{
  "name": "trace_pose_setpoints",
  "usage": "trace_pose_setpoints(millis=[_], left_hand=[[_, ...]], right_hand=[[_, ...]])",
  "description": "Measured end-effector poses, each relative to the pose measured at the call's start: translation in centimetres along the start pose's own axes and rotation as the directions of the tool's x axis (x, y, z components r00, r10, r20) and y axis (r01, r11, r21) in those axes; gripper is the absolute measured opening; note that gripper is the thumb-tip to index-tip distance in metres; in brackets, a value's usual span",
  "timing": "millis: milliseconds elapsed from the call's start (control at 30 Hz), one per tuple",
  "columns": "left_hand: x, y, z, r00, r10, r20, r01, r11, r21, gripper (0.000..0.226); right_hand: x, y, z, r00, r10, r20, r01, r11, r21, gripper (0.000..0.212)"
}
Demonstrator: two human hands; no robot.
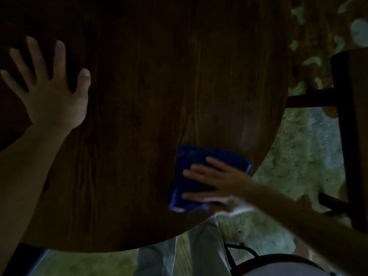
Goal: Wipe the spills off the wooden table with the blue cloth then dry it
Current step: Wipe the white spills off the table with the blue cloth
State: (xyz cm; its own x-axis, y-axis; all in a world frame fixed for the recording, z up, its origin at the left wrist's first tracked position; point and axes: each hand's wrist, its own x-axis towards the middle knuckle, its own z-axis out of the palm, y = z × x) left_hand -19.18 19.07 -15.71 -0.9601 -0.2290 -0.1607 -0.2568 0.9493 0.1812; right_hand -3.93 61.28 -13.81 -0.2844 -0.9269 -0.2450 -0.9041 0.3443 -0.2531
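Dim light; detail on the wood is limited. The blue cloth point(201, 176) lies folded into a rough rectangle on the round wooden tabletop point(143, 86), close to its near-right edge, with one corner almost at the rim.

The right hand point(217, 180) lies flat on top of the cloth, fingers extended and slightly spread, pressing it down. The grip is not closed around the fabric; it is a palm-down press, with fingertips pointing toward the left of the view. The left hand point(49, 90) rests open on the far-left part of the tabletop, fingers splayed, holding nothing, apparently bracing.

Progress, as a judgement: wiping appears under way. A faint paler sheen shows on the wood just beyond the cloth; it could be moisture or only reflection, cannot tell. No distinct spill is visible elsewhere, but the darkness may hide one. The drying step does not look started, and no second cloth is in view.

Orientation: the cloth's long axis runs roughly from the far side toward the person, tilted slightly, so its short edges face far and near. The hand crosses that axis.
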Motion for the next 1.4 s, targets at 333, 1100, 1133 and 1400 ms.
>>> trace_pose_setpoints(millis=[333,1100,1133,1400], left_hand=[[-0.1,0.6,-0.6,0.997,-0.061,0.05,0.06,0.998,0.028,0.076],[-0.4,0.8,-1.4,0.991,-0.088,0.101,0.08,0.993,0.083,0.07],[-0.5,0.8,-1.4,0.992,-0.079,0.097,0.072,0.995,0.075,0.068],[-0.6,-3.3,-4.6,0.993,0.056,0.102,-0.05,0.997,-0.063,0.066]], right_hand=[[11.3,11.9,-5.5,0.403,0.873,-0.275,-0.847,0.47,0.248,0.062],[13.3,13.4,-8.0,0.896,-0.416,0.157,0.441,0.876,-0.195,0.072],[12.6,14.7,-8.2,0.844,-0.497,0.201,0.532,0.823,-0.2,0.072],[19.9,26.6,-12.2,0.638,0.754,-0.156,-0.754,0.653,0.07,0.064]])
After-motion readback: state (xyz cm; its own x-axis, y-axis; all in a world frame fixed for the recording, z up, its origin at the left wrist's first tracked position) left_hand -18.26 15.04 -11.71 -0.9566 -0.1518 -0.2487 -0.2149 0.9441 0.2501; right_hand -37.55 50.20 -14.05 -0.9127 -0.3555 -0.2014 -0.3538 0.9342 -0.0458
